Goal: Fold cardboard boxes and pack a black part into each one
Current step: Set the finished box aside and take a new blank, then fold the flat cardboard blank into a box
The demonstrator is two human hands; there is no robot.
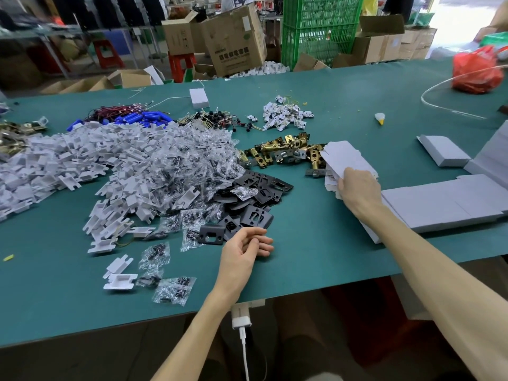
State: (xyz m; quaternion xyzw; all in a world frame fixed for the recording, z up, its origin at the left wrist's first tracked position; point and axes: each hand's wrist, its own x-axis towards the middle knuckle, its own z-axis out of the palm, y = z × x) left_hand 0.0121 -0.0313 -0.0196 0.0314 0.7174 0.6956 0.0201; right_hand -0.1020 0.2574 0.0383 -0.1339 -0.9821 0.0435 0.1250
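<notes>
Hands: right hand (357, 188) clamped on top sheets of flat box blanks (343, 158), prob. peeling one off to fold. left hand (246, 250) palm up, fingers loosely curled, holding nothing, low over green surface (316, 243); contact unclear. Likely parked close to stock for next pick.

Beyond & left of left hand: big heap of white plastic inserts (82, 163), then bagged screws (192, 160) spilling toward it.

Right of right hand, alongside forearm: row of white boxes (445, 204), look folded shut, kept clear of loose parts but w/in reach. Can't tell if filled.

Just ahead of left hand: pile of black parts (255, 193), fanned out, easy to grab singly.

Farther out between both hands: brass latches (286, 149).

Just beside left-hand fingers, not touching: single black plate (210, 234), prob. next to go in.
</notes>
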